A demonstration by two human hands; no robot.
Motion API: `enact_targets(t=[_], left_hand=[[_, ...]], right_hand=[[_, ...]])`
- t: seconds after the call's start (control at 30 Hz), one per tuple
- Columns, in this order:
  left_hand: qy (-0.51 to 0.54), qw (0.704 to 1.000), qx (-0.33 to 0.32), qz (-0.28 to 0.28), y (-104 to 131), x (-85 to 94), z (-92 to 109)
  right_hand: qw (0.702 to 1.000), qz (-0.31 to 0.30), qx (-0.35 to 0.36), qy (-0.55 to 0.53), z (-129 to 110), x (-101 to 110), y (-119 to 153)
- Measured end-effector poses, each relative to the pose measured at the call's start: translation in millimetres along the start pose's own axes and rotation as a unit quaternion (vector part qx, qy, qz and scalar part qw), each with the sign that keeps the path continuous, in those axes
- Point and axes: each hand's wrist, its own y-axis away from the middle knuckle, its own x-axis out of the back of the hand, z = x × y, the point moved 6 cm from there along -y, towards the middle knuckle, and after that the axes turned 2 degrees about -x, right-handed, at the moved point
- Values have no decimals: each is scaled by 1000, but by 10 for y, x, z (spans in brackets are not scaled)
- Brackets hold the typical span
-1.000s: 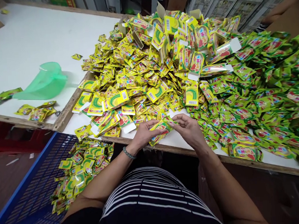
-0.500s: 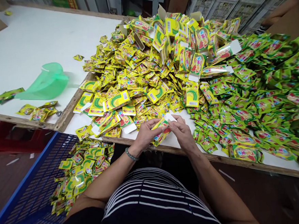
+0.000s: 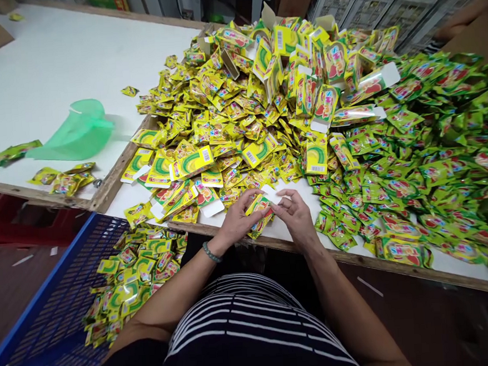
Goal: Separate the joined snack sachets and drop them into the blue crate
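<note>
Over the table's front edge, my left hand (image 3: 239, 219) is closed round a small yellow printed carton (image 3: 257, 205). The carton's white end flap (image 3: 271, 194) stands up at its far end. My right hand (image 3: 294, 215) pinches at that end, thumb and fingertips against the flap; whether anything else is between them I cannot make out. Beyond my hands lies a heap of small yellow packets (image 3: 210, 115), with several yellow cartons on it, some with open flaps. Green packets (image 3: 394, 178) are piled to the right of my right hand.
A blue plastic crate (image 3: 48, 308) at lower left holds yellow packets and cartons. On the white table (image 3: 92, 43) lies a green scoop (image 3: 75, 133), left of a wooden divider (image 3: 120, 166). Another person's arm (image 3: 468, 14) shows at the upper right, near stacked white crates (image 3: 365, 7).
My right hand has shifted slightly left along the carton's flap end, its fingers more spread. My left hand keeps its hold on the carton. The view has moved a little.
</note>
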Motion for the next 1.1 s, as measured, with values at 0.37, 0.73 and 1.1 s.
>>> enact_targets(t=[0.37, 0.73, 1.1], left_hand=[[116, 991, 61, 33, 34, 15, -127], [119, 991, 69, 5, 49, -5, -104], [171, 979, 62, 87, 12, 49, -81]], right_hand=[[998, 23, -1, 63, -117, -6, -1], [995, -39, -80, -55, 13, 71, -14], [982, 123, 92, 111, -126, -362, 427]])
